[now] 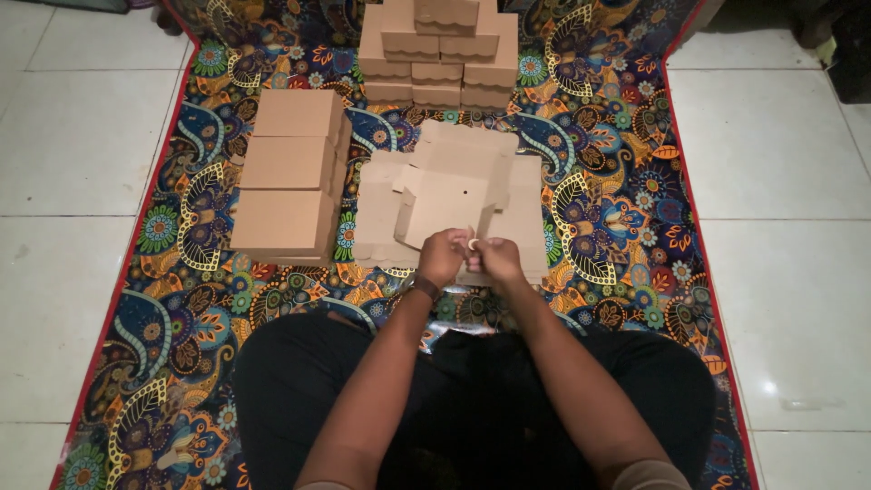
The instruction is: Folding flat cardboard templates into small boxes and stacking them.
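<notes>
Both hands, left hand (442,257) & right hand (496,260), pinching near edge of flat cardboard box blank (445,201), grip prob. closed, blank just ahead

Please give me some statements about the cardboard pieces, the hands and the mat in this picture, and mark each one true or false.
1. Both hands, the left hand and the right hand, grip the near edge of a flat cardboard blank. True.
2. The folded boxes are stacked at the far end of the patterned mat. True.
3. The three closed boxes lie to the right of the blank. False: they lie to its left, in a row.
4. The mat is plain grey. False: it has colourful floral patterns with a red border.
5. A watch is on the left wrist. True.
</notes>
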